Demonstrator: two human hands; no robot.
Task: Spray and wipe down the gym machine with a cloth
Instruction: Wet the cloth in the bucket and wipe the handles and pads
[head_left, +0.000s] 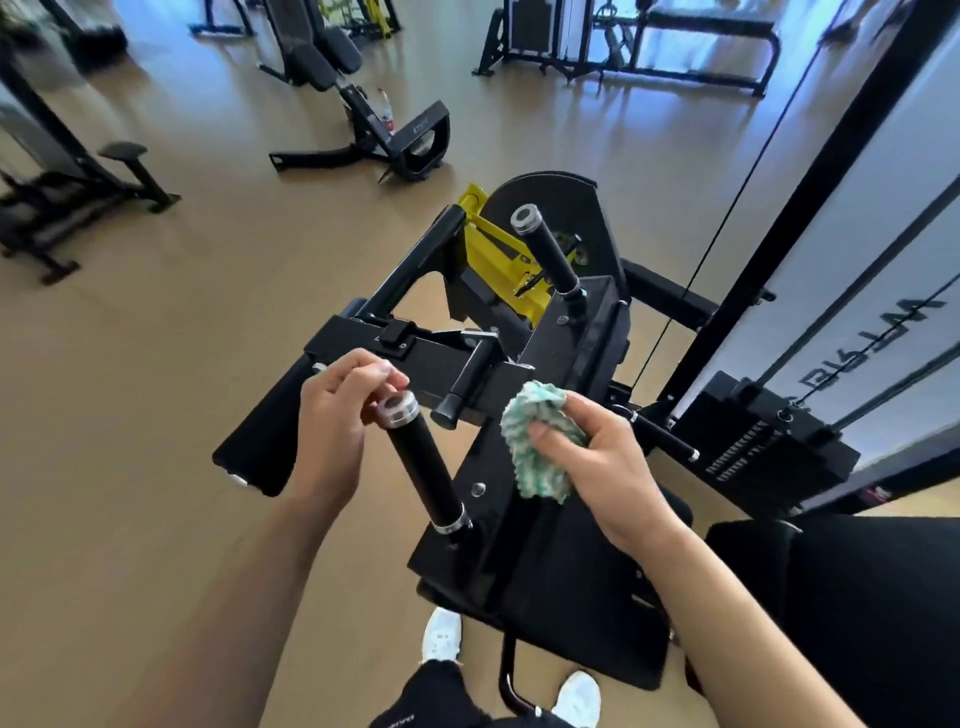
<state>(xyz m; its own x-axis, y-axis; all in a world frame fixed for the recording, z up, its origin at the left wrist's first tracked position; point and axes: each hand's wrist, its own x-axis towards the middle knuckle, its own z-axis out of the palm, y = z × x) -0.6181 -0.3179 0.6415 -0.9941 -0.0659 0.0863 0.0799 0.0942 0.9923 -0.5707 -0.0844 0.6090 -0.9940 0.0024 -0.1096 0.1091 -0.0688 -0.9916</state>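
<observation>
A black gym machine (566, 332) with yellow parts stands in front of me. Its near handle (421, 462) is a black grip with a silver end cap, slanting up to the left. My left hand (332, 421) sits beside the top of that handle, fingertips touching the cap, with nothing held in it. My right hand (597, 457) is closed around a bunched green-and-white cloth (535, 447), held just right of the handle over the machine's black plate. A second handle (550, 249) rises farther back. No spray bottle is clearly in my hands.
A weight stack (769, 441) with guide rods and a cable stands at the right. A black bench machine (363, 119) with a bottle (385, 110) on it is at the back, another frame (78, 197) at the left. Tan floor (156, 364) lies open to the left. My white shoes (441, 636) are below.
</observation>
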